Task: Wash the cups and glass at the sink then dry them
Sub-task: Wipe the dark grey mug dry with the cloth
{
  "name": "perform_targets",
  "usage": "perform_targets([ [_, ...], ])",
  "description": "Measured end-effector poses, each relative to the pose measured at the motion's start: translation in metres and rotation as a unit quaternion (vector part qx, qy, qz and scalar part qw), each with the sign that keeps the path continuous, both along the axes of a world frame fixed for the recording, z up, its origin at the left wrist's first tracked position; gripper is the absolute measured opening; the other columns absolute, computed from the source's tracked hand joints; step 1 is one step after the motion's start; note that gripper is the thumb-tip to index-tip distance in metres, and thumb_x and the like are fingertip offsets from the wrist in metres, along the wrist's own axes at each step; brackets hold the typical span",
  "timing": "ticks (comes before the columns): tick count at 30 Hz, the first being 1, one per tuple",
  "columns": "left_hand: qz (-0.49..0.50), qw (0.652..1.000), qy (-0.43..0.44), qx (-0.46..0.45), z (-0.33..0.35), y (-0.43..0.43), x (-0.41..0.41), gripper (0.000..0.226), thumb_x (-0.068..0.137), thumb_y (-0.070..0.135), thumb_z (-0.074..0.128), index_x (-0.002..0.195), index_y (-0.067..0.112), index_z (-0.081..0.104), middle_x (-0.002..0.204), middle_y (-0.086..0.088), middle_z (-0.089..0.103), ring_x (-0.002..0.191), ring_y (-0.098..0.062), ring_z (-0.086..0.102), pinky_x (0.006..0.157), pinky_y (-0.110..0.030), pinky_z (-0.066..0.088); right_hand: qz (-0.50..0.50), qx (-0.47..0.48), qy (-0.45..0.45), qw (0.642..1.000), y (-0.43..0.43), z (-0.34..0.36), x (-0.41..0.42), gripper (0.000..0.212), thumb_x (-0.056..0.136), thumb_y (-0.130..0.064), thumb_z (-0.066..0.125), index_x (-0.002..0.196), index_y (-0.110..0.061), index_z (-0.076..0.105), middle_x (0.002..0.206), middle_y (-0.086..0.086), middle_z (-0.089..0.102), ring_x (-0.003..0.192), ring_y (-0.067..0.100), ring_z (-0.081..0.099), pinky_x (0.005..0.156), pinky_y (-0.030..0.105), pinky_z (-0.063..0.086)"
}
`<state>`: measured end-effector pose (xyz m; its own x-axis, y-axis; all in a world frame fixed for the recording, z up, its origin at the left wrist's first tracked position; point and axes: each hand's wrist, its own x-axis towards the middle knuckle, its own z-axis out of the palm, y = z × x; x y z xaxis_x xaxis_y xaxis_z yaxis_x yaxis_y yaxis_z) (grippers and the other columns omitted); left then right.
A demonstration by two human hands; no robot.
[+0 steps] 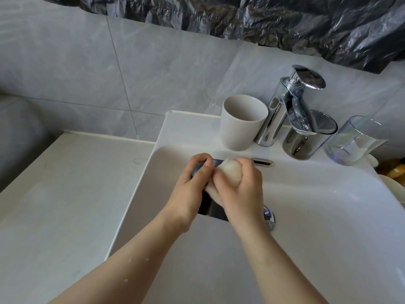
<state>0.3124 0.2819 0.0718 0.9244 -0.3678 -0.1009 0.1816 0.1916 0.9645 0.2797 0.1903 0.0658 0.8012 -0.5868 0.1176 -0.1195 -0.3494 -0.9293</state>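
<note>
Scene: a person's bare forearms reach into a white basin [317,205], seen from above.
Tap: a chrome tap [295,99] stands on the back ledge; all places below are given from it. No water stream shows.
Dark cup: the dark cup [213,208] is in front of the tap and a little left, held over the bowl, lying tilted, mostly hidden by both hands.
Left hand: the left hand [188,189] grasps the dark cup, fingers curled round its upper end.
Right hand: the right hand [238,189] is clenched round a pale sponge [228,172], pressing it against the dark cup.
Pale cup: a beige cup [241,123] stands upright just left of the tap, untouched.
Glass: a clear glass [355,141] stands right of the tap, near the ledge's end.
Chrome pot: a shiny cup-shaped thing [306,137] sits just right of the tap; I cannot tell whether it is a cup.
Step in hand: scrubbing the dark cup, judging by the grip.
Doing it well: likely best to keep the left grip firm, since a soapy cup may slip; turn the cup so the sponge meets the rim, inside and base; stay low over the bowl so a drop does little harm.
Left to do: probably rinsing, the other vessels, then drying.
</note>
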Motion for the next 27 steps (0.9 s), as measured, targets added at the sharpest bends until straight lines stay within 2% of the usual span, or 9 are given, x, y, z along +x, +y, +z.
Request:
perform_targets([
  [4, -0.017, 0.999, -0.032, 0.027, -0.005, -0.004, -0.007, 0.011, 0.08, 0.047, 0.053, 0.087, 0.039, 0.058, 0.081, 0.017, 0.06, 0.08, -0.007, 0.056, 0.069, -0.019, 0.047, -0.06, 0.179, 0.028, 0.982, -0.023, 0.005, 0.018, 0.028, 0.079, -0.037, 0.06, 0.061, -0.017, 0.051, 0.062, -0.003, 0.053, 0.072, 0.026, 0.048, 0.069, 0.036, 0.041],
  [7, 0.0, 1.0, -0.02, 0.008, -0.003, -0.006, -0.007, 0.009, 0.081, 0.044, 0.053, 0.082, 0.038, 0.059, 0.08, 0.014, 0.061, 0.078, -0.009, 0.056, 0.068, -0.023, 0.049, -0.013, 0.092, -0.015, 0.996, -0.018, -0.001, 0.009, 0.019, 0.07, -0.046, 0.059, 0.078, -0.029, 0.055, 0.088, -0.004, 0.061, 0.09, 0.02, 0.056, 0.082, 0.034, 0.045],
  [11, 0.053, 0.997, 0.05, -0.035, 0.001, -0.003, 0.001, 0.017, 0.097, 0.032, 0.048, 0.085, 0.03, 0.059, 0.081, 0.005, 0.061, 0.077, -0.017, 0.056, 0.061, -0.031, 0.048, 0.11, -0.057, -0.034, 0.992, 0.002, -0.004, -0.008, 0.055, 0.06, -0.043, 0.061, 0.107, -0.056, 0.035, 0.133, -0.011, 0.037, 0.115, -0.002, 0.038, 0.092, 0.01, 0.03],
  [14, 0.061, 0.993, 0.081, -0.062, 0.003, 0.0, 0.003, 0.019, 0.097, 0.032, 0.048, 0.084, 0.03, 0.062, 0.078, 0.008, 0.064, 0.079, -0.016, 0.059, 0.073, -0.033, 0.047, 0.139, -0.01, -0.066, 0.988, -0.006, -0.004, 0.0, 0.047, 0.065, -0.04, 0.064, 0.107, -0.054, 0.045, 0.126, -0.014, 0.047, 0.112, -0.01, 0.045, 0.094, 0.007, 0.034],
  [17, 0.058, 0.989, 0.103, -0.089, 0.003, 0.0, 0.004, 0.021, 0.096, 0.036, 0.049, 0.083, 0.032, 0.065, 0.089, 0.002, 0.063, 0.086, -0.019, 0.056, 0.08, -0.033, 0.044, 0.062, 0.263, -0.074, 0.96, -0.021, -0.002, 0.013, 0.01, 0.076, -0.042, 0.062, 0.082, -0.036, 0.066, 0.087, -0.011, 0.064, 0.086, 0.01, 0.058, 0.093, 0.038, 0.048],
  [18, 0.061, 0.987, 0.111, -0.096, 0.003, 0.0, 0.004, 0.022, 0.095, 0.038, 0.049, 0.082, 0.032, 0.066, 0.093, -0.001, 0.062, 0.089, -0.021, 0.055, 0.081, -0.034, 0.044, 0.053, 0.296, -0.067, 0.951, -0.023, -0.002, 0.012, 0.012, 0.077, -0.044, 0.06, 0.078, -0.033, 0.065, 0.081, -0.01, 0.063, 0.084, 0.013, 0.056, 0.091, 0.039, 0.048],
  [21, 0.093, 0.98, 0.142, -0.107, 0.002, 0.002, 0.006, 0.023, 0.094, 0.043, 0.051, 0.096, 0.028, 0.067, 0.107, -0.01, 0.067, 0.095, -0.028, 0.06, 0.081, -0.037, 0.047, 0.14, 0.149, -0.082, 0.975, -0.011, -0.002, -0.002, 0.039, 0.066, -0.052, 0.057, 0.104, -0.05, 0.053, 0.111, -0.029, 0.057, 0.107, -0.002, 0.053, 0.095, 0.018, 0.04],
  [23, 0.101, 0.976, 0.156, -0.112, 0.003, 0.004, 0.01, 0.029, 0.093, 0.046, 0.05, 0.107, 0.025, 0.065, 0.121, -0.015, 0.066, 0.107, -0.034, 0.063, 0.088, -0.044, 0.051, 0.199, 0.044, -0.105, 0.973, 0.001, -0.005, -0.009, 0.061, 0.065, -0.052, 0.058, 0.122, -0.051, 0.037, 0.136, -0.029, 0.036, 0.125, -0.019, 0.033, 0.1, 0.003, 0.027],
  [27, 0.085, 0.981, 0.135, -0.107, 0.004, 0.005, 0.014, 0.025, 0.094, 0.046, 0.049, 0.098, 0.028, 0.066, 0.114, -0.014, 0.067, 0.096, -0.029, 0.06, 0.078, -0.036, 0.049, 0.163, 0.161, -0.102, 0.968, -0.011, 0.001, 0.001, 0.043, 0.074, -0.046, 0.065, 0.114, -0.049, 0.049, 0.127, -0.028, 0.049, 0.119, -0.012, 0.046, 0.1, 0.016, 0.04],
])
